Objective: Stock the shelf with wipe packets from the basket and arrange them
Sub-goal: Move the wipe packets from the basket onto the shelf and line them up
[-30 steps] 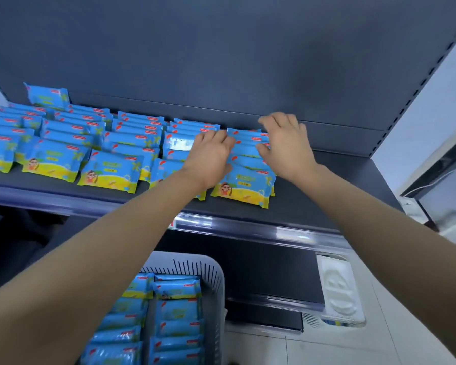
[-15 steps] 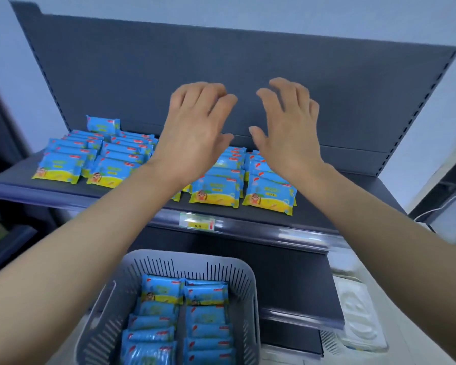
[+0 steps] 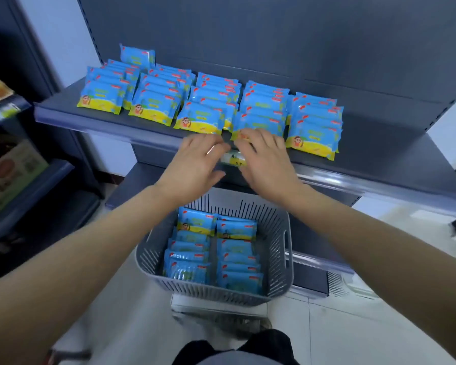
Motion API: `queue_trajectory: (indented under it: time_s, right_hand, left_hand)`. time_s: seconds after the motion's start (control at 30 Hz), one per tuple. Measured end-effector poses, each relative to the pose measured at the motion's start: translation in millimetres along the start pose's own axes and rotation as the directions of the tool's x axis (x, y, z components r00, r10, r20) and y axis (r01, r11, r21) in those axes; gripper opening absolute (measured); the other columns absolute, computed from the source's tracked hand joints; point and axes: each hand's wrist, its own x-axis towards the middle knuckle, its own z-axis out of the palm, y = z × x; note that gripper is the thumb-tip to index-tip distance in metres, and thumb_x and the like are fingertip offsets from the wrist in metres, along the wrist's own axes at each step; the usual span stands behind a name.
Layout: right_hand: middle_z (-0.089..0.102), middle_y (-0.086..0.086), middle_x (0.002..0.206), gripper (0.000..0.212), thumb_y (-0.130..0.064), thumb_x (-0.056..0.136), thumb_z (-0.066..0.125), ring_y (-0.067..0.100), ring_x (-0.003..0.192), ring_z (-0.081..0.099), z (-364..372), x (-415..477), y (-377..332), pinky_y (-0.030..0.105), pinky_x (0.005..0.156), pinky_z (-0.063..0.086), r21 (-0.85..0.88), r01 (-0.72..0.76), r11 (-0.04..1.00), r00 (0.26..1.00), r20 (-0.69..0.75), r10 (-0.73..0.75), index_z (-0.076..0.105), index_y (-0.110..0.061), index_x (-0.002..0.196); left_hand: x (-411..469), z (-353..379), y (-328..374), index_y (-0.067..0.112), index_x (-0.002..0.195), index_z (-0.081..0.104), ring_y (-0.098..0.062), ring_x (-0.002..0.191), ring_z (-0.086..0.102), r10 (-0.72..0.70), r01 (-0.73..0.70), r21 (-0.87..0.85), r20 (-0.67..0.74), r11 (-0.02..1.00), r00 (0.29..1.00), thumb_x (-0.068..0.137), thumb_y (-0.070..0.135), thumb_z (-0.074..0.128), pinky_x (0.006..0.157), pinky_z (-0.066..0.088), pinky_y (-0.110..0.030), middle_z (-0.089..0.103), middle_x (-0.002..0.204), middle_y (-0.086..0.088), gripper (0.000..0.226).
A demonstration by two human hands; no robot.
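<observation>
Blue and yellow wipe packets [image 3: 203,119] lie in several overlapping rows on the dark shelf [image 3: 379,143]; one packet [image 3: 137,56] stands upright at the back left. Below, a grey slotted basket [image 3: 282,248] holds two columns of the same packets [image 3: 213,248]. My left hand [image 3: 195,164] and my right hand [image 3: 266,159] hover side by side in front of the shelf's front rail, above the basket. Both hands have their fingers spread and hold nothing. The right fingertips overlap the front packet of the fourth row.
A lower dark shelf [image 3: 132,188] sits behind the basket. At the left stands another shelving unit with boxed goods [image 3: 8,175]. The right part of the top shelf is bare. A white tiled floor [image 3: 353,325] lies below, with my dark trouser knees [image 3: 234,349] at the bottom.
Both hands have come off the packet rows, risen, then dropped back toward me to the shelf's front edge. The view has tilted down and pulled back, showing more of the basket.
</observation>
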Motion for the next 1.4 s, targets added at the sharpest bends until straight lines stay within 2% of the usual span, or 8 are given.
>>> queue_trajectory:
  time_s: [0.13, 0.33, 0.6, 0.77, 0.97, 1.17, 1.3, 1.4]
  right_hand:
    - [0.053, 0.014, 0.124, 0.041, -0.011, 0.078, 0.064, 0.035, 0.113, 0.050, 65.0, -36.7, -22.0, 0.043, 0.087, 0.040, 0.000, 0.030, 1.000, 0.943, 0.331, -0.028, 0.055, -0.008, 0.118]
    - [0.043, 0.012, 0.135, 0.043, -0.019, 0.094, 0.049, 0.032, 0.124, 0.036, 133.3, -87.4, -44.8, 0.044, 0.101, 0.032, 0.056, 0.030, 0.998, 0.581, 0.811, -0.063, 0.041, -0.013, 0.135]
    - [0.061, 0.012, 0.116, 0.032, -0.026, 0.089, 0.060, 0.029, 0.099, 0.059, 173.0, -132.4, -62.3, 0.034, 0.081, 0.049, 0.091, -0.003, 0.996, 0.249, 0.964, -0.087, 0.060, -0.010, 0.117]
    - [0.057, 0.006, 0.123, 0.042, -0.031, 0.085, 0.066, 0.026, 0.113, 0.055, 189.0, -151.4, -59.7, 0.039, 0.091, 0.046, -0.012, -0.031, 0.999, 0.089, 0.996, 0.015, 0.056, -0.013, 0.122]
    - [0.059, 0.007, 0.118, 0.032, -0.021, 0.085, 0.063, 0.027, 0.106, 0.060, 198.0, -156.3, -56.1, 0.036, 0.085, 0.050, -0.015, -0.076, 0.997, 0.083, 0.996, 0.021, 0.059, -0.011, 0.115]
    - [0.060, 0.011, 0.115, 0.029, -0.011, 0.088, 0.053, 0.030, 0.102, 0.060, 176.0, -133.8, -41.6, 0.035, 0.083, 0.052, 0.029, -0.168, 0.985, 0.232, 0.973, 0.011, 0.057, -0.011, 0.117]
    - [0.058, 0.012, 0.113, 0.026, -0.007, 0.087, 0.049, 0.030, 0.100, 0.056, 148.3, -115.3, -17.3, 0.032, 0.076, 0.046, 0.065, -0.288, 0.956, 0.349, 0.936, 0.042, 0.054, -0.012, 0.113]
    - [0.054, 0.007, 0.097, 0.017, -0.005, 0.086, 0.048, 0.024, 0.089, 0.051, 116.6, -97.5, 3.6, 0.028, 0.068, 0.037, 0.116, -0.383, 0.916, 0.462, 0.883, 0.081, 0.052, -0.015, 0.100]
  left_hand:
    - [-61.4, 40.9, -19.0, 0.006, 0.126, 0.052, -0.035, 0.111, 0.053, -0.095, 0.126, -0.061, 0.368, 0.990, 0.925, 0.075, 0.020, 0.075, 0.094, 0.040, -0.042, 0.054, 0.121, -0.014, 0.058]
    - [-129.1, 96.4, -40.1, 0.014, 0.130, 0.048, -0.028, 0.118, 0.047, -0.195, 0.304, -0.020, 0.727, 0.953, 0.659, 0.081, 0.029, 0.067, 0.096, 0.037, -0.037, 0.048, 0.128, -0.008, 0.055]
    - [-161.1, 146.7, -33.1, 0.013, 0.125, 0.052, -0.029, 0.115, 0.051, -0.191, 0.318, 0.097, 0.941, 0.943, 0.278, 0.080, 0.029, 0.071, 0.095, 0.042, -0.034, 0.051, 0.130, -0.009, 0.051]
    - [-168.4, 163.3, -29.5, 0.013, 0.126, 0.051, -0.030, 0.116, 0.051, -0.170, 0.310, 0.113, 0.972, 0.944, 0.162, 0.081, 0.019, 0.071, 0.099, 0.043, -0.036, 0.051, 0.132, -0.010, 0.050]
    - [-163.6, 176.6, -22.2, 0.007, 0.114, 0.059, -0.028, 0.103, 0.059, -0.103, 0.152, 0.089, 0.991, 0.984, 0.082, 0.079, 0.024, 0.073, 0.083, 0.047, -0.036, 0.062, 0.115, -0.009, 0.041]
    - [-161.0, 184.6, -7.1, 0.008, 0.110, 0.064, -0.026, 0.101, 0.061, -0.090, 0.014, 0.090, 0.996, 0.996, 0.002, 0.077, 0.036, 0.073, 0.078, 0.046, -0.036, 0.065, 0.110, -0.004, 0.044]
    - [-152.2, 179.5, -2.6, 0.002, 0.105, 0.061, -0.023, 0.092, 0.055, -0.074, 0.171, 0.061, 0.995, 0.983, 0.068, 0.081, 0.019, 0.069, 0.068, 0.036, -0.029, 0.062, 0.108, -0.010, 0.030]
    - [-134.1, 166.1, -4.5, 0.015, 0.078, 0.049, -0.020, 0.077, 0.046, -0.058, 0.375, -0.026, 0.976, 0.927, 0.210, 0.079, 0.008, 0.069, 0.063, 0.034, -0.027, 0.051, 0.081, -0.001, 0.021]
